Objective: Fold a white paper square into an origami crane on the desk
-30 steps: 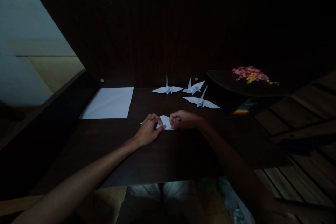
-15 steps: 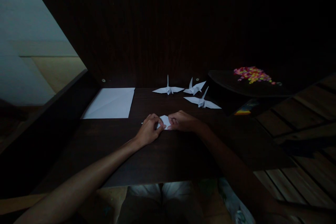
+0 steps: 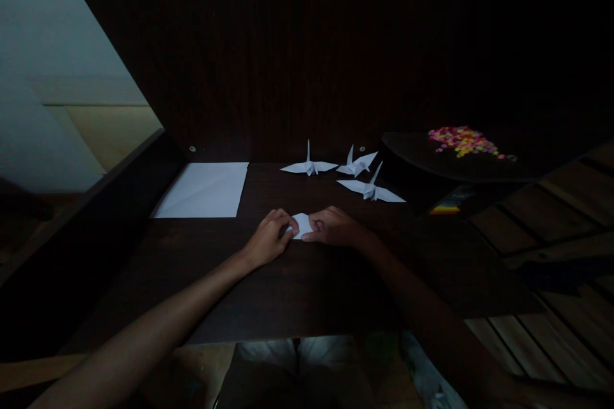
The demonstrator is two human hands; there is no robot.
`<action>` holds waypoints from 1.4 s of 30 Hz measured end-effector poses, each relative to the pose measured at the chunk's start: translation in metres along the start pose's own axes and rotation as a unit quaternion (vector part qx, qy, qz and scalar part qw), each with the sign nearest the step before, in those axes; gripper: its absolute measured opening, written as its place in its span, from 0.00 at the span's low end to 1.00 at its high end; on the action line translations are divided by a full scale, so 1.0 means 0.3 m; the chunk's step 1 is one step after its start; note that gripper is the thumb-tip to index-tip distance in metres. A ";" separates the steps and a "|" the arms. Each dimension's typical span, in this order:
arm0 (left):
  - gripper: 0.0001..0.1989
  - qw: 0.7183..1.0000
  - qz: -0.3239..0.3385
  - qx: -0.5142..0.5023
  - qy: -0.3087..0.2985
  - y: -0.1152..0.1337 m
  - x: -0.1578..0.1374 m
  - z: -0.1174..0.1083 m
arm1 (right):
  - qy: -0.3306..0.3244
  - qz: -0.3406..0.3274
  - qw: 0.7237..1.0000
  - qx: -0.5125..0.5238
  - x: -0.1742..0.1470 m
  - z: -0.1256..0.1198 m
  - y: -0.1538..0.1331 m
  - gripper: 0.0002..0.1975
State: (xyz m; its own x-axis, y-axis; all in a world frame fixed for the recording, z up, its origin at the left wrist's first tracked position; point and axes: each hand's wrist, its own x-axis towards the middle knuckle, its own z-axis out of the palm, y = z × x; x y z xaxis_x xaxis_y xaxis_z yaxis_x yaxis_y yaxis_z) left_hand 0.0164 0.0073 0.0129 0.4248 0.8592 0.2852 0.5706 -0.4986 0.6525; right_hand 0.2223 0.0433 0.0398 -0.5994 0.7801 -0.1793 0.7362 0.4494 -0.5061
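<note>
A small folded piece of white paper [image 3: 302, 225] lies on the dark tabletop between my two hands. My left hand [image 3: 272, 234] grips its left side, thumb and fingers closed on the edge. On the opposite side, my right hand [image 3: 332, 227] has its fingers curled over the paper and its thumb along the near edge. Both hands cover parts of the paper, so its full outline is hidden. Just beyond them stand three white paper cranes: one on the left [image 3: 309, 167], one behind [image 3: 357, 165] and a nearer one on the right [image 3: 371, 191].
White paper sheets [image 3: 204, 190] lie flat at the table's back left. A dark raised shelf [image 3: 422, 156] at the right carries a pile of small colourful pieces [image 3: 464, 140]. Dark panels bound the table [image 3: 268, 307] at the back and left.
My right thumb has shifted slightly left along the paper's near edge, while my left thumb has drawn back a little. The view has tilted slightly; the cranes and sheets stay put.
</note>
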 end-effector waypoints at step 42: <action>0.17 0.984 0.145 0.085 -0.063 -0.009 -0.036 -0.033 | 0.056 0.027 0.998 -0.020 -0.031 0.032 -0.015 0.06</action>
State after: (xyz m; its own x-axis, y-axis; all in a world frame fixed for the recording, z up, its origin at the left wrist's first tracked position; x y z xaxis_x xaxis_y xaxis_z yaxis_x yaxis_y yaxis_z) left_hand 0.0034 0.0004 0.0150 0.6643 0.6627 0.3458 0.5181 -0.7417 0.4261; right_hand 0.2215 0.0298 0.0356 -0.5222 0.8458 -0.1094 0.7791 0.4209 -0.4645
